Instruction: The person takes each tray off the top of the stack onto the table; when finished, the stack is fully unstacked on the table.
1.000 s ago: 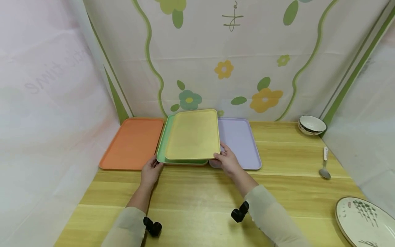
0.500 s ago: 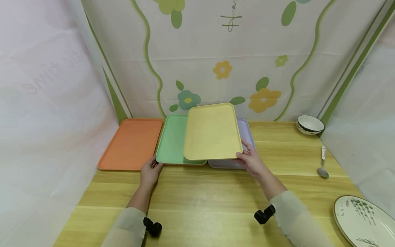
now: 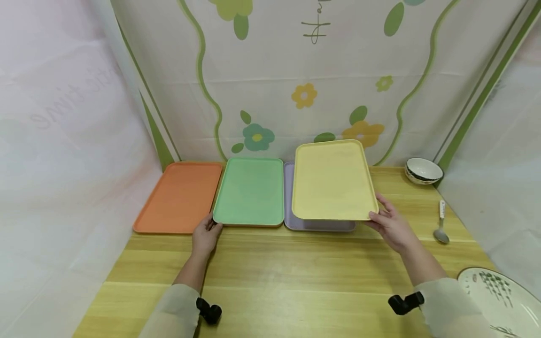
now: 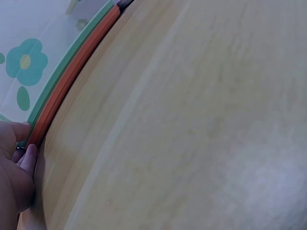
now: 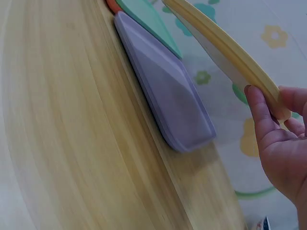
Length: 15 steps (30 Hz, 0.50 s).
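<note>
My right hand (image 3: 393, 225) pinches the front right corner of a yellow tray (image 3: 334, 180), thumb on one face and fingers on the other. The yellow tray is raised above a lavender tray (image 3: 321, 226) and hides most of it; in the right wrist view a gap shows between it and the lavender tray (image 5: 168, 91). My left hand (image 3: 205, 237) holds the front left corner of a green tray (image 3: 250, 190). Under the green tray lies an orange tray (image 4: 72, 76), its edge visible in the left wrist view, with a fingertip against it.
Another orange tray (image 3: 179, 197) lies at the left of the wooden table (image 3: 296, 281). On the right are a patterned bowl (image 3: 424, 171), a spoon (image 3: 441, 230) and an oval plate (image 3: 503, 300). A flowered cloth (image 3: 262, 70) hangs behind.
My right hand has carried the yellow tray rightward, from over the green tray to over the lavender one. The green tray is now fully uncovered. My left hand has stayed at its corner.
</note>
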### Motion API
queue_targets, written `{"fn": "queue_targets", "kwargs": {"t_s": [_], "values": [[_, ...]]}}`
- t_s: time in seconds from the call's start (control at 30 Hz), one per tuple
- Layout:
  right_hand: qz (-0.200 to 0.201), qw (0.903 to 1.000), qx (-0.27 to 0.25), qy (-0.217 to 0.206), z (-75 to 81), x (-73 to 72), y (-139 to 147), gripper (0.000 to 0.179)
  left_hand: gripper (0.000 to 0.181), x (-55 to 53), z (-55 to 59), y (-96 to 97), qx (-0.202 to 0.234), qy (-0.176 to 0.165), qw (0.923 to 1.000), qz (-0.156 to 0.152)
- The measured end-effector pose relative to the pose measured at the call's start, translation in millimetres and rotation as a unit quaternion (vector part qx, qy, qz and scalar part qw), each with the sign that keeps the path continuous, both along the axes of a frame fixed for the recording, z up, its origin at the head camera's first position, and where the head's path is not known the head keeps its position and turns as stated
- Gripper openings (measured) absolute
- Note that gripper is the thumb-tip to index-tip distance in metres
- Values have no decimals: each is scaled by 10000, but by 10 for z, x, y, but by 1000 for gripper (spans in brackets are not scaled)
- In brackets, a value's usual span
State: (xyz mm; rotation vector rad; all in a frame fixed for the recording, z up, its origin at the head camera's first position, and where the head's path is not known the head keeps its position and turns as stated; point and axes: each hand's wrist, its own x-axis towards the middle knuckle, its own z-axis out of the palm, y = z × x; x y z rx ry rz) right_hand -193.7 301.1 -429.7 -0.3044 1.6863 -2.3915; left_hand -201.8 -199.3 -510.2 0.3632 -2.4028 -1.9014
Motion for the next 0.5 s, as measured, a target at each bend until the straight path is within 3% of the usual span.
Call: {"fn": "queue_targets", "kwargs": {"t_s": [0.37,0.5], "values": [[350,9978,-487,294,-4,115,654,81,57,8,4,-1,2,69,10000,17],[442,9959,-694,374,-34,123,880,67,56,10,11,-2,29,86,10000,23]]}}
